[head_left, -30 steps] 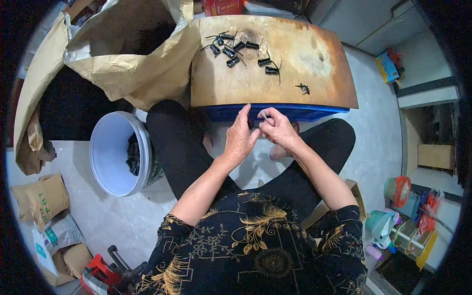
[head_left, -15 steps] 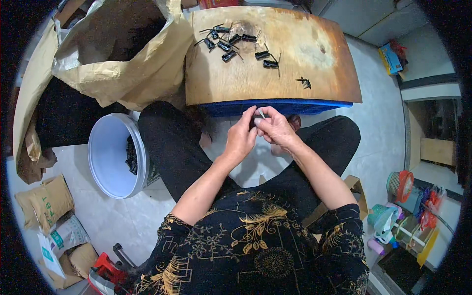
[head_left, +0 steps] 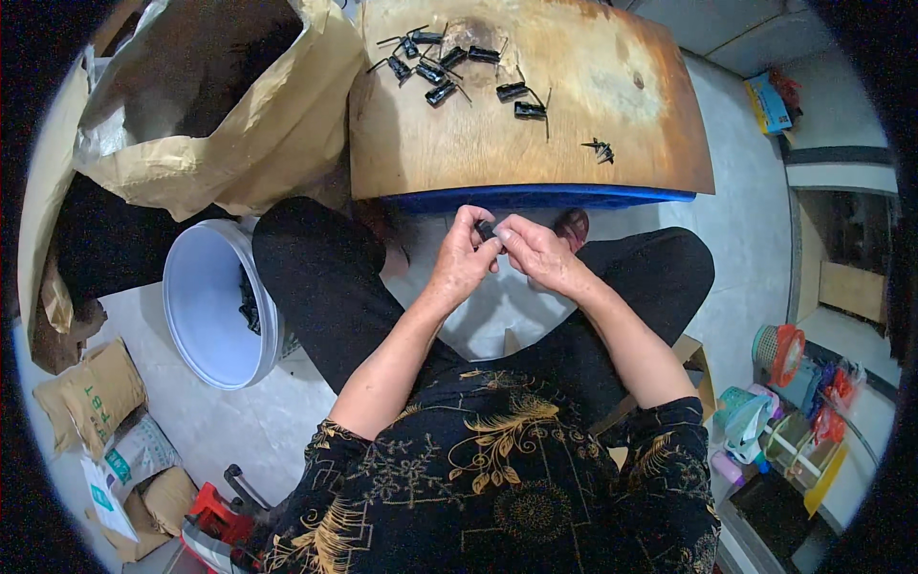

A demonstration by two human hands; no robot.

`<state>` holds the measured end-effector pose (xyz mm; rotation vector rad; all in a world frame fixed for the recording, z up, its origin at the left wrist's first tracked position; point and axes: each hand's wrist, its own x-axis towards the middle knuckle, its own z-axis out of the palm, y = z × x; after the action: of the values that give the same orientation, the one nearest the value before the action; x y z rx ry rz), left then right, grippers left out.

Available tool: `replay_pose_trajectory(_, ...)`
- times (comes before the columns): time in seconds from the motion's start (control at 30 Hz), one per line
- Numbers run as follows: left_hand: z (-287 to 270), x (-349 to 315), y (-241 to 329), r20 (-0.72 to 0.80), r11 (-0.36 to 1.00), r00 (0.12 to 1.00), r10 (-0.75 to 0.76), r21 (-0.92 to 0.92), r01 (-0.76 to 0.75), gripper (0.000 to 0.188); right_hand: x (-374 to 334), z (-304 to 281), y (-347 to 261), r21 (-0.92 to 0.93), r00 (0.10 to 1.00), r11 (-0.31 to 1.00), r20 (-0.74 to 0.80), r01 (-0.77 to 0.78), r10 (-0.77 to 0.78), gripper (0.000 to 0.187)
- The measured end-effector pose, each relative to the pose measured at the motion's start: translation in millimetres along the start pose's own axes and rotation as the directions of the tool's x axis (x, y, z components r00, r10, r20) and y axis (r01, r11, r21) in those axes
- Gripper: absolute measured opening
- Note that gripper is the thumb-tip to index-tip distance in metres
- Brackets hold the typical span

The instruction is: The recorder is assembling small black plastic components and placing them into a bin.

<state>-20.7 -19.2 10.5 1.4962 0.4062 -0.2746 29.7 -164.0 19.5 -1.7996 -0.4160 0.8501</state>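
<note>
Between my knees, just off the near edge of the wooden board (head_left: 421, 172), both hands meet around a small black plastic part (head_left: 485, 231). My left hand (head_left: 461, 256) grips it between thumb and fingers. The fingers of my right hand (head_left: 537, 253) are pinched together at its right end; whether they hold a second small piece is hidden. On the board lie several similar black parts (head_left: 440, 93), short blocks with thin rods sticking out. Right of them sits a little heap of small black pointed pieces (head_left: 601, 151).
A blue bin (head_left: 535, 198) supports the board. To my left stand a white bucket (head_left: 206, 316) with black parts inside and a large open paper sack (head_left: 277, 143). Packed bags (head_left: 96, 392) lie further left. At right is a rack of baskets and bags (head_left: 779, 430).
The view has shifted slightly. My hands have turned, so the black part now shows between them. The small light-coloured bit seen at my right fingertips before is out of sight.
</note>
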Motion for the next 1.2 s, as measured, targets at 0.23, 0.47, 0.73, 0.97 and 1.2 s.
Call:
replay_pose_trajectory(0.23, 2.2, 6.7, -12.1, 0.019, 0.998, 1.0, 0.002, 0.063, -0.004, 0.027, 8.6, 4.8, 21.7, -0.074, 0.992, 0.99, -0.028, 0.124, -0.126, 0.023)
replay_pose_trajectory(0.47, 5.4, 7.3, -23.4, -0.159, 0.94, 0.976, 0.149, 0.328, -0.09, 0.029, 17.7, 14.1, 16.7, -0.172, 0.994, 0.984, -0.087, 0.053, -0.069, 0.016)
replay_pose_trajectory(0.73, 10.0, 6.3, -17.8, -0.155, 0.865, 0.94, 0.305, 0.458, -0.205, 0.03, 16.2, 14.3, 24.1, -0.179, 0.978, 0.976, -0.143, 0.124, -0.15, 0.015)
replay_pose_trajectory(0.97, 1.7, 1.3, -3.6, -0.011, 0.992, 0.992, 0.127, -0.015, -0.127, 0.029, 4.4, 6.0, 12.9, -0.079, 0.971, 0.978, -0.124, 0.195, -0.204, 0.022)
replay_pose_trajectory(1.2, -1.9, -11.1, 4.8, 0.113, 0.992, 0.994, 0.013, -0.127, 0.002, 0.031, -9.2, 1.3, 2.4, -0.044, 0.982, 0.983, -0.061, 0.176, -0.179, 0.023)
